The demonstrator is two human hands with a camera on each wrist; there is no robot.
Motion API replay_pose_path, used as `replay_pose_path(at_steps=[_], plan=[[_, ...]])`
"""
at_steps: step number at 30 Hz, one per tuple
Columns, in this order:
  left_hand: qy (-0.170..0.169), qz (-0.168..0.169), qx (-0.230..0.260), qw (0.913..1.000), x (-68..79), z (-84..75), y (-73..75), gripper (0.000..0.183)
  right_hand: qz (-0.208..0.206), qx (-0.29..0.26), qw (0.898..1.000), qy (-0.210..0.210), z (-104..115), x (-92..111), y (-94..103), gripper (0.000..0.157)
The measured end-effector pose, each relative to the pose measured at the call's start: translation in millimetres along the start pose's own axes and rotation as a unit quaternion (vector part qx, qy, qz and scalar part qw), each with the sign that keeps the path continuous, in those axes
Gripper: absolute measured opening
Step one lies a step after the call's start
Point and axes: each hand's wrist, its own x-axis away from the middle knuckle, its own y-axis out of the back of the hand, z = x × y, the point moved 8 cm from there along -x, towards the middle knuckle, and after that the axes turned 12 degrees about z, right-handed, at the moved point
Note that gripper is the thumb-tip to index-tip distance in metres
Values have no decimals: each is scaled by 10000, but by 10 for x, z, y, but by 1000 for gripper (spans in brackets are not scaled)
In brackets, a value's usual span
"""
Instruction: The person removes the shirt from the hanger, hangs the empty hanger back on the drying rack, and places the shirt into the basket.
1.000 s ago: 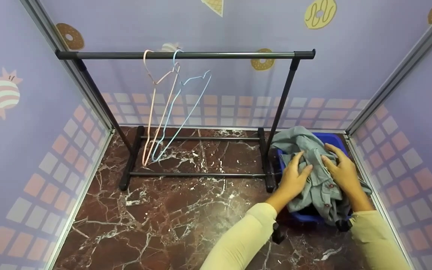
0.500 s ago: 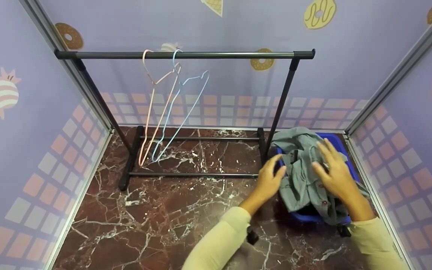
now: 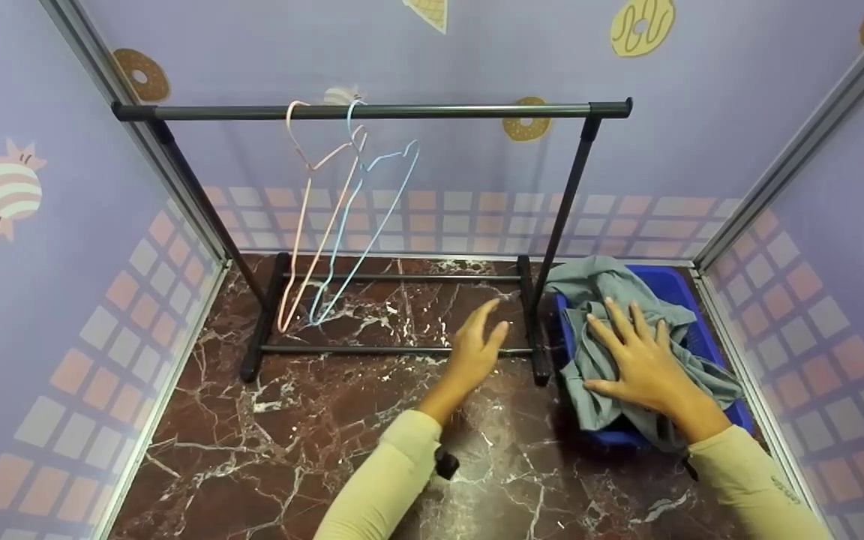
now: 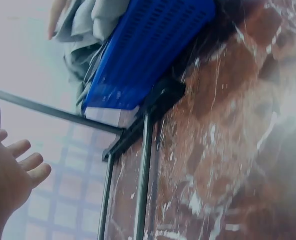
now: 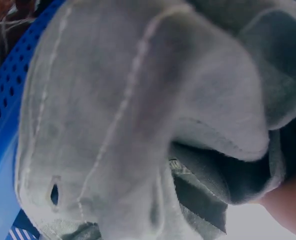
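A grey-green button shirt point(image 3: 597, 300) lies bunched in a blue basket point(image 3: 664, 281), draping over its rim. My right hand point(image 3: 642, 367) rests on top of it with fingers spread. In the right wrist view the shirt point(image 5: 102, 125) fills most of the picture, showing pale stitching and a buttonhole. My left hand point(image 3: 473, 352) holds nothing, its fingers loosely bent, and appears over the lower front bar of the black clothes rack point(image 3: 439, 111). The left wrist view shows that hand point(image 4: 12, 172) with the basket's perforated side point(image 4: 148, 45) beyond.
A pink hanger point(image 3: 301, 232) and a light blue hanger point(image 3: 346, 217) hang on the left half of the rack's rail. The rack's right foot point(image 3: 533, 330) stands close beside the basket. Patterned walls point(image 3: 432, 67) enclose the marbled dark red floor point(image 3: 289, 450).
My left hand has come away from the shirt and moved left toward the rack. The right hand has settled flat on the shirt, which now lies lower in the basket.
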Motion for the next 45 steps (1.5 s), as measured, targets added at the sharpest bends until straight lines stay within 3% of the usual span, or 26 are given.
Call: replay_pose_path(at_steps=[13,21,31,35,40,45], plan=[[96,33,-612,9981,143,239,407,51,624,-251,9972,-327,-325,-161,-364,95],[121,-20,-823,9965,240,364,570,51,981,-411,9933,-451,-456,-126,-569,88],[252,58,-1029,9944,373,446,580,52,576,-712,9942,-557,-400,2,-446,80],[343,234,-1237,9915,385,467,605,55,304,-658,9960,-530,-233,36,-282,88],[652,516,-1722,9816,398,519,667,61,338,-235,9988,-250,-7,26,-210,100],[519,674,-2407,9669,422,516,725,67,569,-157,9976,-374,-34,-39,-271,96]])
